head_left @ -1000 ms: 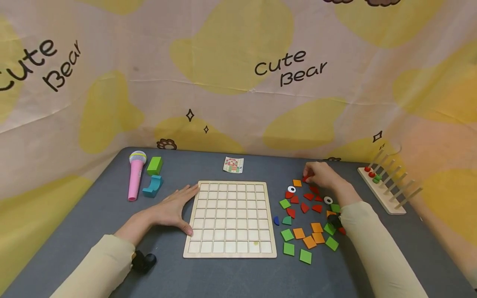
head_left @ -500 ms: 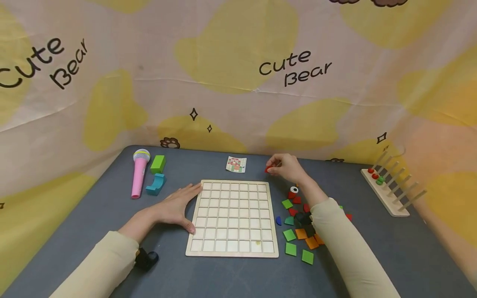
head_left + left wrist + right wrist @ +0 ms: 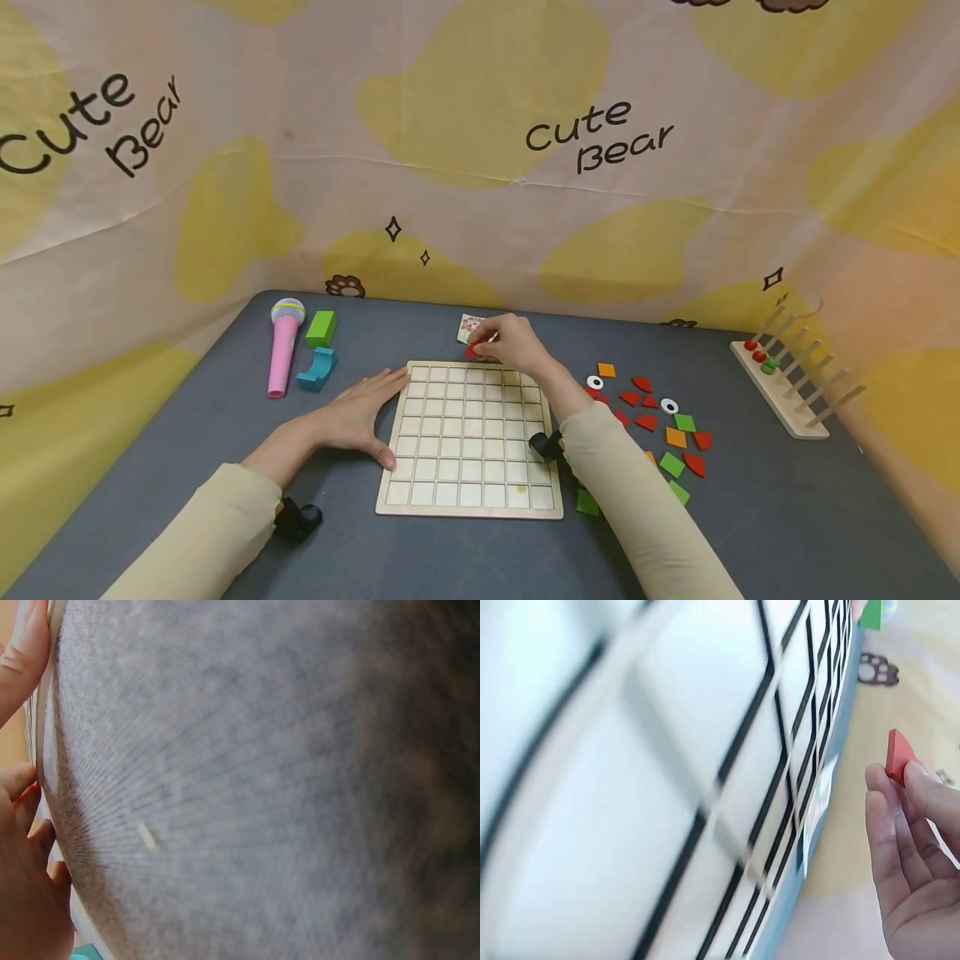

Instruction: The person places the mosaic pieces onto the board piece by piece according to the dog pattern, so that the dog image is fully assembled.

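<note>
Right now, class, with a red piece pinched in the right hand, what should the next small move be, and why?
Probably lower the red piece into the far row of the grid board: the right hand pinches it near the far edge, and the left hand rests against the left edge.

Head view, facing forward and down, wrist views close; head and right-wrist views sharing board (image 3: 461, 446)

Play area, room type undetermined: grey desk (image 3: 442, 560) lies beneath the left hand (image 3: 351, 422), "Cute Bear" cloth (image 3: 450, 133) hangs beyond it, toy microphone (image 3: 282, 350) forward-left.
</note>
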Demonstrator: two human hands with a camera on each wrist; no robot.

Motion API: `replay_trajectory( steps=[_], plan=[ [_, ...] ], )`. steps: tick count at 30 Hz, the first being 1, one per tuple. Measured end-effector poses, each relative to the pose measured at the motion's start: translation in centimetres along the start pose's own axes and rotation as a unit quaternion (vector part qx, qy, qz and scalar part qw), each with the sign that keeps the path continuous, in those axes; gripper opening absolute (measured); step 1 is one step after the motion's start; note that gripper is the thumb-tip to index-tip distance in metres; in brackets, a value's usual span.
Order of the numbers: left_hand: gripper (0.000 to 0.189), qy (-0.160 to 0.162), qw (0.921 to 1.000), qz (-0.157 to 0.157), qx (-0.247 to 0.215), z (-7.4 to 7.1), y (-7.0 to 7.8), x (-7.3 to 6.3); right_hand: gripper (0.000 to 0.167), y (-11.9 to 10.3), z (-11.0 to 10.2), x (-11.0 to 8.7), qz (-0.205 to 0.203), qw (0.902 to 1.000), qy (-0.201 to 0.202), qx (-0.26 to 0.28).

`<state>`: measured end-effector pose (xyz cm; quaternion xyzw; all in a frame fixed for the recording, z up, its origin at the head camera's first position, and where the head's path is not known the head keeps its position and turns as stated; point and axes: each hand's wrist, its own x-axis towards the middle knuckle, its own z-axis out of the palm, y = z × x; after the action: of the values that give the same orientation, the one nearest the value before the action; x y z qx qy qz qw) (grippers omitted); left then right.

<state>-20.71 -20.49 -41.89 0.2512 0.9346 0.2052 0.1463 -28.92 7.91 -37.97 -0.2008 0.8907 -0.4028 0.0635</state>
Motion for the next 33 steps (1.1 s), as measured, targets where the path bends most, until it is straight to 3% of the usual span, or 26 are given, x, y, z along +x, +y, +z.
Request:
replay_trajectory(
  steps=[9, 13, 19, 33],
  plan=[
    [0.133, 0.001, 1.0000, 0.001, 0.003, 0.0, -0.1, 0.0, 0.010, -1.9, 3.0, 1.0, -0.026, 0.9992, 0.006, -0.030],
    [0.132, 0.002, 1.0000, 0.002, 0.009, 0.0, 0.0, 0.0, 0.009, -2.6, 3.9, 1.2, -0.019, 0.9991, -0.004, -0.038],
    [0.132, 0.004, 0.9999, 0.000, 0.013, 0.0, -0.1, 0.0, 0.007, -3.0, 4.7, 1.3, -0.003, 0.9987, -0.013, -0.049],
    [0.133, 0.006, 0.9998, -0.001, 0.017, 0.2, -0.1, 0.1, 0.004, -2.7, 5.6, 1.3, -0.021, 0.9934, -0.019, -0.111]
  ],
)
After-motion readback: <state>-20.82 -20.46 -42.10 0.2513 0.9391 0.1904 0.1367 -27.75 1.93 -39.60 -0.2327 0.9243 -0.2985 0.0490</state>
